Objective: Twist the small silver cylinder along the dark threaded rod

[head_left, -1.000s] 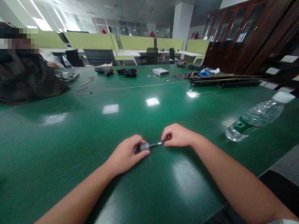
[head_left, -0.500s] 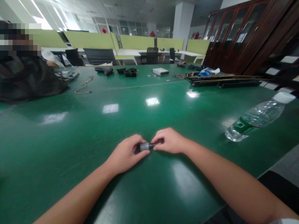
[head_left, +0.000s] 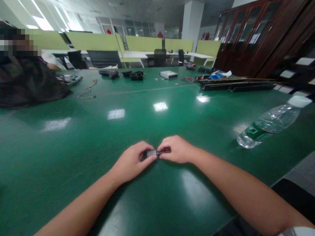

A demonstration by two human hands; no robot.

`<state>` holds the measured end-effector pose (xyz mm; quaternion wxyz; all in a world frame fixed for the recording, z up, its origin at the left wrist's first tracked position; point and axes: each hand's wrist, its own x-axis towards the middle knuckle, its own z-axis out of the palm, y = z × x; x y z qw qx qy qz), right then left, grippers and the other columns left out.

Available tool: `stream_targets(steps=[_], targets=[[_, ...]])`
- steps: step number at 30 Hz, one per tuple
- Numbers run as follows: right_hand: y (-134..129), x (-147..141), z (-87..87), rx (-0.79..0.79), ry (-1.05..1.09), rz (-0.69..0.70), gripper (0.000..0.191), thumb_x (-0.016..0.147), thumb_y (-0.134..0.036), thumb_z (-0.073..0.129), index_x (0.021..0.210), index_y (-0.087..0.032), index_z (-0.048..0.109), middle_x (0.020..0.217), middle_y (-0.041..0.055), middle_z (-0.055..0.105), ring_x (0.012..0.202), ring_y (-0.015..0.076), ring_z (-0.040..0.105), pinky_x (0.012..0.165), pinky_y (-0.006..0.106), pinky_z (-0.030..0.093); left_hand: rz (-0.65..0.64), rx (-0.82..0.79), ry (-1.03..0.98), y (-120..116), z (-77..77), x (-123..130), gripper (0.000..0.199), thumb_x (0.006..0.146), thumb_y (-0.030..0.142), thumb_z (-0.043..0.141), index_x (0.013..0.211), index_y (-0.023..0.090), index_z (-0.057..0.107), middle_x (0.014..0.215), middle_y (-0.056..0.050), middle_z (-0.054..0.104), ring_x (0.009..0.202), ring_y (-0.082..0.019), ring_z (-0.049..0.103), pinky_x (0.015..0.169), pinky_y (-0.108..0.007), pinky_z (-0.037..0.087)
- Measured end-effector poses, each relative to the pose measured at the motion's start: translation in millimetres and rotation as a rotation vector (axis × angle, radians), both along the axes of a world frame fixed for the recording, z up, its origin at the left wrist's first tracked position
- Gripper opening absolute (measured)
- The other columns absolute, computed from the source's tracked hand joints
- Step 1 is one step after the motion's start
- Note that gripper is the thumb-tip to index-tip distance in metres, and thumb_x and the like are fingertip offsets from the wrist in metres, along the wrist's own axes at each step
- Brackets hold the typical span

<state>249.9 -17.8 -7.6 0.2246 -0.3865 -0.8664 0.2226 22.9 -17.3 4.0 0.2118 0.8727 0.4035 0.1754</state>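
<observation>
My left hand [head_left: 135,161] is closed round a small grey-and-black cylindrical piece [head_left: 151,153], thumb in front and fingers behind. From the other side my right hand [head_left: 175,149] pinches the narrow dark end [head_left: 160,152] of the same piece between thumb and fingers. The piece lies sideways, just above or on the green tabletop [head_left: 157,183]; which of the two I cannot tell. Its exact kind is too small and partly covered by my fingers. Both hands almost touch each other at the fingertips.
On the right stands a clear plastic bottle [head_left: 273,121] with a green label. Along the far edge are black parts [head_left: 136,75], a white box-shaped device [head_left: 168,75], a cable [head_left: 88,90] and long dark strips [head_left: 219,86]. A person in dark clothing [head_left: 27,78] is at the left.
Both hands keep their grip. The grey part looks slightly turned, and the right hand has shifted slightly left. The view has barely moved.
</observation>
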Motion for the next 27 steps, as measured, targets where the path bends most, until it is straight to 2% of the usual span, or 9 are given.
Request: stream_targets(steps=[8, 27], targets=[[-2.4, -0.2, 2.1, 0.013, -0.003, 0.013, 0.017, 0.082, -0.025, 0.072, 0.095, -0.015, 0.076, 0.086, 0.0045, 0.07, 0.079, 0.0147, 0.062, 0.071, 0.024, 0.043, 0.025, 0.011, 0.02, -1.2, 0.2, 1.1, 0.027, 0.087, 0.044, 0.063, 0.099, 0.021, 0.071, 0.082, -0.002, 0.064, 0.069, -0.016, 0.057, 0.063, -0.027, 0.041], [-2.0, 4.4, 3.7, 0.039, -0.028, 0.02, 0.015, 0.082, -0.022, 0.07, 0.094, -0.016, 0.076, 0.085, 0.0042, 0.07, 0.077, 0.0139, 0.061, 0.07, 0.024, 0.043, 0.038, -0.004, 0.021, -3.6, 2.8, 2.6, 0.029, 0.088, 0.046, 0.062, 0.096, 0.019, 0.069, 0.079, -0.002, 0.064, 0.068, -0.017, 0.057, 0.061, -0.026, 0.04]])
